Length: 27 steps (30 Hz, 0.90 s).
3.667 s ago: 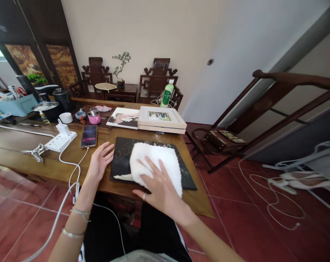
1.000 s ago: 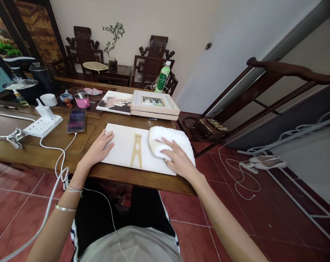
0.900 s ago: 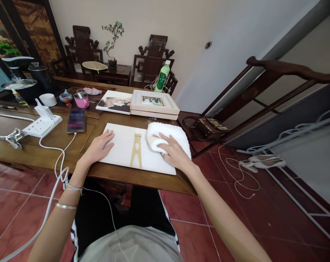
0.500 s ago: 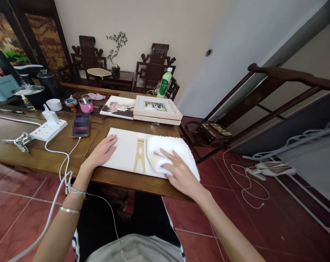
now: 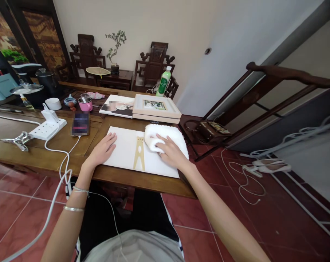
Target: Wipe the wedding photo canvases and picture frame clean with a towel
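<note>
**Fluffy white cloth [image 5: 178, 136] covers the right end of a flat white rectangular board [image 5: 121, 145]**

In the head view, the board lies near the right end of a long brown wooden bench [image 5: 151, 185], close to its near edge. A tan A-shaped piece [image 5: 139, 156] with a rounded top lies on the board's middle, just left of the cloth. The left hand [image 5: 102, 150] rests on the board's left edge, fingers extended and open, gripping nothing. The right hand [image 5: 169, 150] lies on top of the cloth, fingers stretched over its bunched left part; whether they pinch it I cannot tell. The cloth reaches past the board's right edge.

Farther back, a pale wooden picture frame [image 5: 167, 104] overlaps the right side of a flat photo panel [image 5: 110, 108]. A green-labelled plastic bottle [image 5: 163, 84] stands upright behind the frame. To the left are a dark phone [image 5: 81, 125] with a white cable plugged in, a white power strip [image 5: 46, 130] and, farther off, a pink mug [image 5: 85, 105].
</note>
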{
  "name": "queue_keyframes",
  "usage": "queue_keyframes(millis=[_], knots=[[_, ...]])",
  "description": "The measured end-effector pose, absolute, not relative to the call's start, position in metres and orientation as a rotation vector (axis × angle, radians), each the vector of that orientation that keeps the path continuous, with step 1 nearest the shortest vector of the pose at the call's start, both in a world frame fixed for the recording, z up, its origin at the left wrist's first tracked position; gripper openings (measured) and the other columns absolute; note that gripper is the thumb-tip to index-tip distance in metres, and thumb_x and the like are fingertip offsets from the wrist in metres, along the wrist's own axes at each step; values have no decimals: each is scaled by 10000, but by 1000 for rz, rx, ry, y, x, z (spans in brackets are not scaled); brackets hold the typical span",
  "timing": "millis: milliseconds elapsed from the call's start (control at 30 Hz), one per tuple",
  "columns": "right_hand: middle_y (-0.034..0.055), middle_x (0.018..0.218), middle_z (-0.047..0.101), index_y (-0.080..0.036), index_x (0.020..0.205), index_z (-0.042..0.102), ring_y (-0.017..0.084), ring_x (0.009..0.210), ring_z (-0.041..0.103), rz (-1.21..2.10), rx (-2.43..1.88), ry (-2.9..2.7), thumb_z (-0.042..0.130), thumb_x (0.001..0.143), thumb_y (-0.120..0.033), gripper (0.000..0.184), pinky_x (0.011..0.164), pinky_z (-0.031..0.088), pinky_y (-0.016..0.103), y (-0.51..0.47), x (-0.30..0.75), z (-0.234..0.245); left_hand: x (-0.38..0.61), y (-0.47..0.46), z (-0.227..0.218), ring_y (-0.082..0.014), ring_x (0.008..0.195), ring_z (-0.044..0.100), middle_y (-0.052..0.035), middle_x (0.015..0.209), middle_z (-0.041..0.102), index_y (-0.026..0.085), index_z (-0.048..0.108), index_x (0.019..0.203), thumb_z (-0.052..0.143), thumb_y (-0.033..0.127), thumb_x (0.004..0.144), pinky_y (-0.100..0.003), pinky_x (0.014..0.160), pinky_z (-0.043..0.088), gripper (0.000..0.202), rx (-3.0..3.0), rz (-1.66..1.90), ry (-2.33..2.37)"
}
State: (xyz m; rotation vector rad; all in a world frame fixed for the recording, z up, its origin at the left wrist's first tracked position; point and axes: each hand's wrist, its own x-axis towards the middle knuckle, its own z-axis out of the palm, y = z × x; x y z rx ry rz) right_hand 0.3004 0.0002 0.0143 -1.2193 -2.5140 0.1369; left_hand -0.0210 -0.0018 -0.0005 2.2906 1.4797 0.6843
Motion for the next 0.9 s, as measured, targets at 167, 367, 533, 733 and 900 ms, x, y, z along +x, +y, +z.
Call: queue_keyframes(millis=[167,367,533,733,900], knots=[[131,1427,489,-185,898,607,301,1409,279,141,-1179,-2533,419,638,37,390,1114,223,637,-41,292,22,-20,-2,1,-253,1438,260,-134,1522,356,104,454,1393,329,404,932,-422,1182,184,564,2285,668,1483],[94,1444,473,-207,794,578,251,1426,246,247,-1073,-2561,376,565,55,402,1126,236,618,-115,294,33,-20,-3,1,-236,1442,252,-97,1530,350,148,444,1405,313,420,940,-418,1182,184,555,2275,656,1497],[107,1411,511,-208,844,598,250,1395,326,266,-1103,-2553,379,579,29,418,1143,240,576,-96,301,33,-22,-2,0,-217,1444,249,-88,1531,350,153,434,1415,286,424,947,-413,1183,181,560,2276,665,1489],[70,1171,676,-214,934,638,320,1241,524,258,-1314,-2441,435,709,-59,341,1094,333,570,-6,303,24,-25,-2,0,-218,1437,268,-101,1521,366,130,446,1406,321,427,938,-406,1180,193,568,2263,688,1476],[57,1068,712,-219,965,649,317,1152,583,203,-1351,-2424,431,769,-72,328,1106,295,590,22,296,24,-24,-3,2,-214,1435,274,-100,1517,375,130,451,1404,326,429,937,-388,1182,190,568,2252,693,1490]])
